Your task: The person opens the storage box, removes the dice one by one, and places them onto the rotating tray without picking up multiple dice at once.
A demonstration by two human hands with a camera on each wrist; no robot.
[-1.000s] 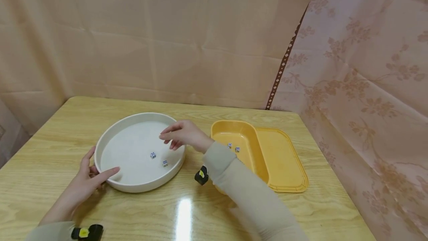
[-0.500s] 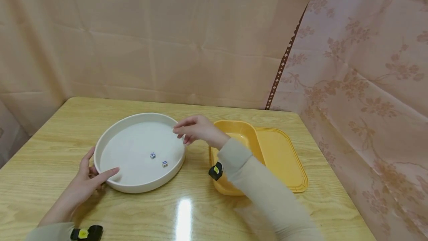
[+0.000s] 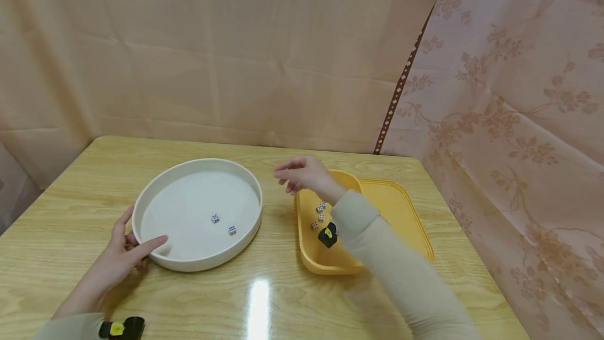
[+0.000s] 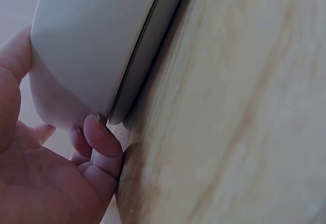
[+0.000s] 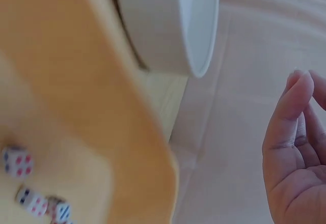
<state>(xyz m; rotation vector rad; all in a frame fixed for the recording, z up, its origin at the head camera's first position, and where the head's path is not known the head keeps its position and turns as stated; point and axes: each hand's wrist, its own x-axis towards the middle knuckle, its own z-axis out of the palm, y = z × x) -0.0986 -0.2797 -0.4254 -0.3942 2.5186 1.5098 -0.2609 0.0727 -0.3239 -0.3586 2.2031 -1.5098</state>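
Note:
My left hand (image 3: 120, 250) grips the near-left side of a round white tray (image 3: 198, 265), its thumb over the rim and its fingers curled against the outer wall. Two small white dice lie in this tray, one die (image 3: 215, 219) left of the other die (image 3: 232, 230). Above the left edge of a yellow plastic box (image 3: 306, 256) hangs my right hand (image 3: 304, 174), its thumb and fingertips drawn together. Whether something sits between those fingertips is hidden. Several dice lie in the box, including a die (image 5: 18, 162) with red and blue dots.
The yellow lid (image 3: 396, 209) lies flat at the box's right, partly behind the forearm. All of it stands on a wood-grain table (image 3: 198, 303), with a beige curtain (image 3: 212, 56) behind and a flowered cloth (image 3: 514, 119) on the right.
My right hand has moved right, from over the white tray to the yellow box's left edge. The left hand keeps its grip. Both dice in the tray stay about where they were.

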